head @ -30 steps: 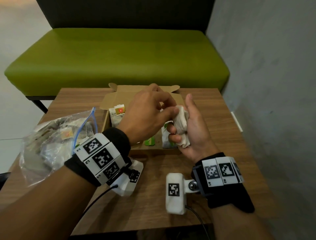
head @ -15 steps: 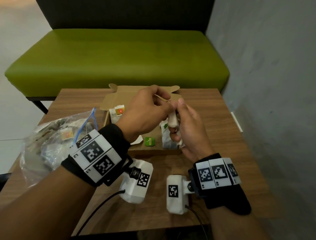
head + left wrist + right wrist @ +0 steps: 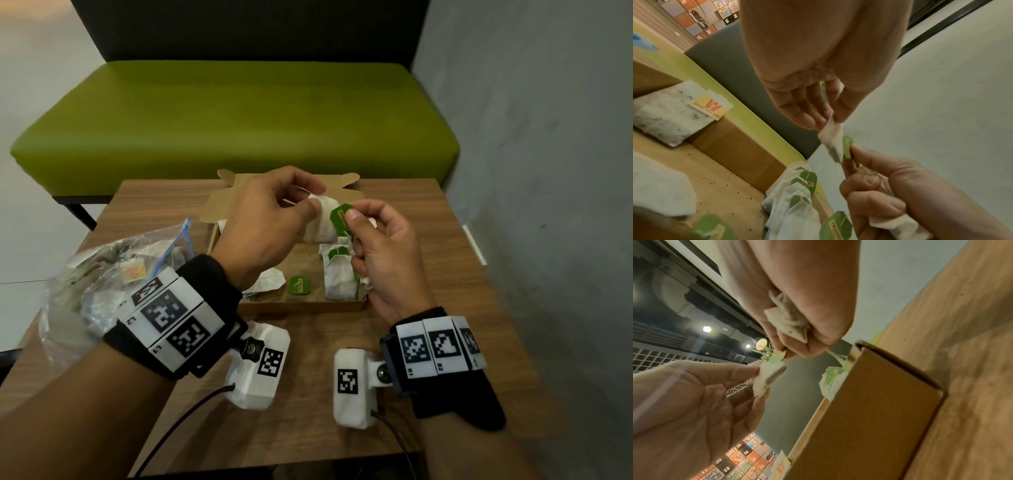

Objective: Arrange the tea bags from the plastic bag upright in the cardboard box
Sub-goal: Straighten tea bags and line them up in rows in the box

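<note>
Above the open cardboard box (image 3: pixel 301 306) my left hand (image 3: pixel 308 205) pinches the top of a white tea bag (image 3: pixel 322 224). My right hand (image 3: pixel 352 214) pinches that bag's green tag (image 3: pixel 340 221) between thumb and forefinger, while its lower fingers curl round a second, crumpled tea bag (image 3: pixel 789 322). The left wrist view shows the held tea bag (image 3: pixel 832 142) hanging from my fingertips, the green tag (image 3: pixel 847 149) beside it. Several tea bags (image 3: pixel 339 279) stand upright at the box's right end. The plastic bag (image 3: pixel 102 274) with more tea bags lies left of the box.
A loose green tag (image 3: pixel 299 285) and a flat tea bag (image 3: pixel 267 282) lie on the box floor. A tea bag with a yellow tag (image 3: pixel 670 120) leans at the box's far left. The wooden table (image 3: pixel 308 411) stands before a green bench (image 3: pixel 239 113); a grey wall is at right.
My left hand has drawn one tea bag out of the bundle in my right hand. The right hand has turned and now pinches the green tag; both hands rose slightly.
</note>
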{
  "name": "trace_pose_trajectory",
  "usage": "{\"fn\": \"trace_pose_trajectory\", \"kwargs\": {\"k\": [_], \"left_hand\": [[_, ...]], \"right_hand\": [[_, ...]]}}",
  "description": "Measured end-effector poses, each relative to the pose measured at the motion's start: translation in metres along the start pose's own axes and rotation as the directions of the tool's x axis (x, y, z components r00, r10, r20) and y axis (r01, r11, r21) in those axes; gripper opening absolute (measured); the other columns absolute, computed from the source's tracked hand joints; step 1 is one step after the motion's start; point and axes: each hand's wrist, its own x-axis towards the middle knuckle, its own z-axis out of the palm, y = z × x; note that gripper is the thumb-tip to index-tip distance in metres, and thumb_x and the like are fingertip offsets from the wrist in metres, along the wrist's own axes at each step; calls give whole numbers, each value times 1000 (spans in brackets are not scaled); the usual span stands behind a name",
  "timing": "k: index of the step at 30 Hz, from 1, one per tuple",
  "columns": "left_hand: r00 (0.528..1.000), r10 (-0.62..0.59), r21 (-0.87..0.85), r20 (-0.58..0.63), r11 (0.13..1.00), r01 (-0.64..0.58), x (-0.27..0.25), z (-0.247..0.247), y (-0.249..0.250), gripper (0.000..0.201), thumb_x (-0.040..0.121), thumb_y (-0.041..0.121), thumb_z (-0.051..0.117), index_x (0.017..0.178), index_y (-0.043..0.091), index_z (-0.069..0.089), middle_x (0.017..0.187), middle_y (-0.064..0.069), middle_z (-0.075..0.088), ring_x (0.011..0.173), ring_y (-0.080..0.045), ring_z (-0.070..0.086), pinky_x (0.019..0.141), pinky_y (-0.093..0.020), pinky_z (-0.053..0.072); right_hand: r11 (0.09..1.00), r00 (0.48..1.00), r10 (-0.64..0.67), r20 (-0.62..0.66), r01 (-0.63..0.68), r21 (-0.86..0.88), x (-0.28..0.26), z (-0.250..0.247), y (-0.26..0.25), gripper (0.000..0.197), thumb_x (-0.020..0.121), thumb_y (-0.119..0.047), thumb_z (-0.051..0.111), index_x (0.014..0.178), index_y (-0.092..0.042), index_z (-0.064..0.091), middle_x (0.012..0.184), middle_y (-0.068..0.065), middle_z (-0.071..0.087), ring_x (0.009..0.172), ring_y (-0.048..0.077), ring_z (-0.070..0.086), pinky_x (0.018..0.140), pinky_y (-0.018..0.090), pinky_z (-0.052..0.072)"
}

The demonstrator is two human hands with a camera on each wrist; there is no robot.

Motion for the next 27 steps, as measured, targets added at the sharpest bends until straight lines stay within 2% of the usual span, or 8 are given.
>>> {"fn": "trace_pose_trajectory", "kwargs": {"k": [4,8,12,15,19,23,25,27], "left_hand": [[1000,10,-36,-18,999,-10,-1,0,0,8,93,22,66,92,18,73,88,-7,71,86,-29,69,74,-46,60],[994,6,-14,-110,1000,-8,4,-6,-3,13,90,13,70,99,21,71,87,0,71,76,-10,67,61,-24,51],[981,38,45,-192,999,-30,8,-14,-6,23,89,12,71,108,25,69,88,5,69,82,-13,64,74,-33,57],[983,26,-15,-184,999,-29,9,-20,-7,15,90,11,68,100,22,71,90,-2,69,79,-11,59,72,-32,53],[969,-3,-70,-247,997,-14,14,-26,-8,16,93,9,64,91,23,69,83,4,65,80,-12,62,68,-29,53],[973,-17,18,-231,1000,22,16,-26,-12,9,94,17,63,91,23,69,90,-2,67,88,-19,64,72,-34,54],[977,-61,-41,-204,998,54,16,-25,-10,9,96,20,62,90,22,69,97,-10,69,93,-26,67,75,-38,58],[976,-108,-182,-187,980,74,16,-23,-5,11,97,18,60,89,18,67,101,-13,69,89,-24,68,68,-29,58]], "right_hand": [[1000,999,-4,49,4,8,-2,1,-2,9,99,-9,61,93,-15,63,71,-6,60,48,5,37,37,17,28],[998,994,14,104,-20,59,-2,0,-4,9,99,-9,59,95,-16,63,75,-5,60,51,8,32,38,17,25],[992,992,8,124,-23,121,-1,-2,-6,10,100,-7,57,96,-15,62,74,-6,59,51,6,34,37,16,25],[988,993,36,113,-52,148,0,-3,-5,14,101,-6,54,92,-16,59,68,-9,57,50,4,34,36,15,25],[988,985,108,137,-121,94,0,-3,-1,16,101,-6,52,90,-16,57,71,-7,57,48,3,35,36,14,26],[983,981,124,148,-142,116,1,-2,-2,17,101,-5,51,90,-15,57,70,-7,57,48,4,34,35,15,24],[984,980,139,146,-153,88,1,-1,-2,18,100,-5,51,88,-16,57,70,-6,57,48,5,33,35,15,23],[983,971,176,159,-181,16,1,2,0,18,100,-6,53,87,-17,59,73,-2,57,49,6,32,35,15,22]]}}
